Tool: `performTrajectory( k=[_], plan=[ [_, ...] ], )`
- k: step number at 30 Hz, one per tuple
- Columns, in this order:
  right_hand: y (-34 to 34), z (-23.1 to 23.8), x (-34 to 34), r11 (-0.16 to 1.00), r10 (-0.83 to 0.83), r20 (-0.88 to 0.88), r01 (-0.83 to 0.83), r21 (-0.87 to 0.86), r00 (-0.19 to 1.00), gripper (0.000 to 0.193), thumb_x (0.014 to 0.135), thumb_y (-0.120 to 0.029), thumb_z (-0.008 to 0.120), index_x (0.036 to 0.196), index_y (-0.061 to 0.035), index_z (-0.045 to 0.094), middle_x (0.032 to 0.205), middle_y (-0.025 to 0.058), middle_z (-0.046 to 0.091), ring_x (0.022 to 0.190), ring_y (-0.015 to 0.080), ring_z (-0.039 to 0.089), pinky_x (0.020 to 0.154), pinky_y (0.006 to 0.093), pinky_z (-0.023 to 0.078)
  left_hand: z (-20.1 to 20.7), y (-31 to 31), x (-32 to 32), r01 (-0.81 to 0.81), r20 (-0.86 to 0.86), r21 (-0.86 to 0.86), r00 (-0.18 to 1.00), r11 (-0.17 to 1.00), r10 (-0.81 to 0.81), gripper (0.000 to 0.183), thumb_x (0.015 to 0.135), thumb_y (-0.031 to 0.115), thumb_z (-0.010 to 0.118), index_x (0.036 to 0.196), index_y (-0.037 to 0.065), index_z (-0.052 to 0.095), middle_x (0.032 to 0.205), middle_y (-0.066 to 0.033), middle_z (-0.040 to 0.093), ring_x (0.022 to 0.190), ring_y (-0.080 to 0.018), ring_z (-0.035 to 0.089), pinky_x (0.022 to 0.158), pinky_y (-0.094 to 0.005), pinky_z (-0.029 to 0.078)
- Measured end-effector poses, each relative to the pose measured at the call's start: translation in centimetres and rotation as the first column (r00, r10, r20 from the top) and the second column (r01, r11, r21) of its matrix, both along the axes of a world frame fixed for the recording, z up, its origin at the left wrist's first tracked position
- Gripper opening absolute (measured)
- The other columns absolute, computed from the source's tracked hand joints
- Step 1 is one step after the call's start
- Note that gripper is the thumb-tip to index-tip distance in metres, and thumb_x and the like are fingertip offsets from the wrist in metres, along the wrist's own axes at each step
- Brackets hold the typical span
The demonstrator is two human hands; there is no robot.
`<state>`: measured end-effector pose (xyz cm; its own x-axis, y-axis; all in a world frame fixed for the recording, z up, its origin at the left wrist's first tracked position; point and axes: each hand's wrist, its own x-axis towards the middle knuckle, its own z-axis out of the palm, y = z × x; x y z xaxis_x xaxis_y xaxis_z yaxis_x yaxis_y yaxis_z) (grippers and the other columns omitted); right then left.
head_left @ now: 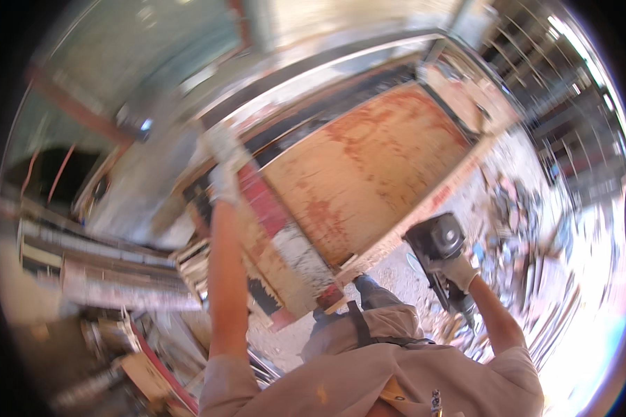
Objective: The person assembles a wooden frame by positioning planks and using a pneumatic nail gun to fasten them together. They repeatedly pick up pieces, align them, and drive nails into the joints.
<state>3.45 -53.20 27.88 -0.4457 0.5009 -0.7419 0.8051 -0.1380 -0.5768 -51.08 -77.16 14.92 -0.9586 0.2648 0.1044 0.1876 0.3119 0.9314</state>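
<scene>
Right hand (460, 271), gloved: your fingers are wrapped round a black power tool (435, 238), held right of the wooden frame (402, 221). Your gloved left hand (222, 184) is at the red-and-white board (264, 200), left of the stained panel (368, 167); blurred, can't tell if those fingers grip.

Head view: worn on my head, left of a pair | faces down and ahead past my shirt (362, 375), nearest, along the lower edge | my left grip (224, 184) and right grip (459, 271) farther out | bench (375, 156) slanting across the middle, just ahead | wide fisheye, straight edges bowing toward a dark round rim
</scene>
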Motion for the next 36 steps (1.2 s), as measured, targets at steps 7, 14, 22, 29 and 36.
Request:
performTrajectory(
  k=[7, 14, 22, 29, 36],
  plan=[
    [-7.0, -22.1, 30.0, 0.998, -0.058, 0.33, 0.058, 0.008, 0.942, 0.013, 0.087, -0.016, 0.059, 0.086, -0.0118, 0.071, 0.068, 0.004, 0.067, 0.062, 0.0177, 0.067, 0.058, 0.0373, 0.052, 7.6, -2.4, 5.0, -0.306, -0.197, -0.62, 0.952, 0.723, 0.235, 0.074, 0.085, 0.064, 0.067, 0.121, 0.0, 0.069, 0.122, -0.0187, 0.07, 0.111, -0.0346, 0.067, 0.091, -0.0437, 0.052],
    [-17.8, -33.0, 50.6, 0.359, -0.747, 0.578, 0.931, -0.067, 0.33, 0.04, 0.074, -0.021, 0.077, 0.106, 0.0017, 0.069, 0.094, 0.0089, 0.067, 0.082, 0.021, 0.063, 0.073, 0.0381, 0.051, 15.4, 16.6, 30.3, 0.142, -0.307, 0.211, 0.949, 0.967, -0.072, 0.025, 0.098, 0.019, 0.066, 0.112, -0.001, 0.067, 0.1, -0.015, 0.072, 0.091, -0.0255, 0.069, 0.082, -0.0364, 0.056],
    [-6.6, -27.8, 46.6, 0.67, -0.68, 0.372, 0.742, -0.033, 0.631, 0.02, 0.074, -0.021, 0.072, 0.078, -0.0013, 0.073, 0.075, 0.0076, 0.07, 0.064, 0.0201, 0.066, 0.057, 0.0356, 0.051, 23.0, 45.4, 55.4, 0.318, -0.59, 0.696, -0.258, -0.644, -0.765, 0.026, 0.099, 0.025, 0.062, 0.106, -0.001, 0.061, 0.085, -0.0208, 0.068, 0.078, -0.0314, 0.067, 0.068, -0.0434, 0.055],
    [14.4, -28.7, 43.9, 0.338, -0.838, 0.396, 0.927, -0.163, 0.375, 0.014, 0.079, -0.016, 0.067, 0.077, -0.0033, 0.071, 0.067, 0.0063, 0.066, 0.056, 0.0208, 0.063, 0.053, 0.037, 0.05, 21.0, 57.6, 54.2, 0.264, -0.606, 0.676, -0.331, -0.688, -0.723, 0.031, 0.098, 0.027, 0.062, 0.111, -0.001, 0.058, 0.092, -0.0206, 0.065, 0.084, -0.0314, 0.064, 0.073, -0.0436, 0.053],
    [38.6, -25.1, 40.8, 0.765, -0.59, 0.291, 0.637, -0.099, 0.753, 0.017, 0.085, -0.014, 0.061, 0.088, -0.0044, 0.074, 0.073, 0.0061, 0.069, 0.064, 0.0198, 0.067, 0.059, 0.038, 0.054, 20.6, 65.3, 46.3, 0.507, -0.553, 0.664, -0.162, -0.549, -0.817, 0.036, 0.098, 0.029, 0.063, 0.115, -0.001, 0.055, 0.099, -0.0204, 0.063, 0.09, -0.0314, 0.062, 0.078, -0.0437, 0.051]
  ],
)
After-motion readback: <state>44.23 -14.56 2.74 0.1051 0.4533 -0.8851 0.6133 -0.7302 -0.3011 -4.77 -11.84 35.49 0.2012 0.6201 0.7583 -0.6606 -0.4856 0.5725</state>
